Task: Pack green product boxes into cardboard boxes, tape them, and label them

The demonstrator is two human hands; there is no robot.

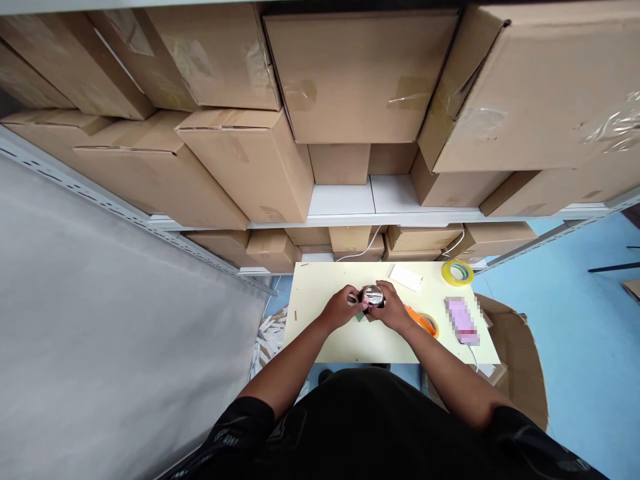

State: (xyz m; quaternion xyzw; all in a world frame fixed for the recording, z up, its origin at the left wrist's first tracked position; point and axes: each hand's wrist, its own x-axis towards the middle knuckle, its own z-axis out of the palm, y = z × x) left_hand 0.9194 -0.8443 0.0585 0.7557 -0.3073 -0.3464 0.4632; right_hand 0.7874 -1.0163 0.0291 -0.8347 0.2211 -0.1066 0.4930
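A small round object with a shiny silver top [373,296] and dark sides is held over the middle of the table. My right hand [393,308] wraps round its right side, thumb at the near edge and forefinger at the far edge. On its left side, my left hand [341,308] has thumb and forefinger curled together against the edge. Something small and green [361,317] shows just below the fingers. Part of a brown piece [370,318] lies beneath the object. The underside of the object is hidden by my hands.
On the pale table [320,340] are an orange tape dispenser [420,321], a yellow tape roll [457,273], a white box [405,277] and a pixelated pink phone-like item [463,320] with a cable. Shelves of cardboard boxes [360,73] stand ahead. An open carton [520,360] sits right.
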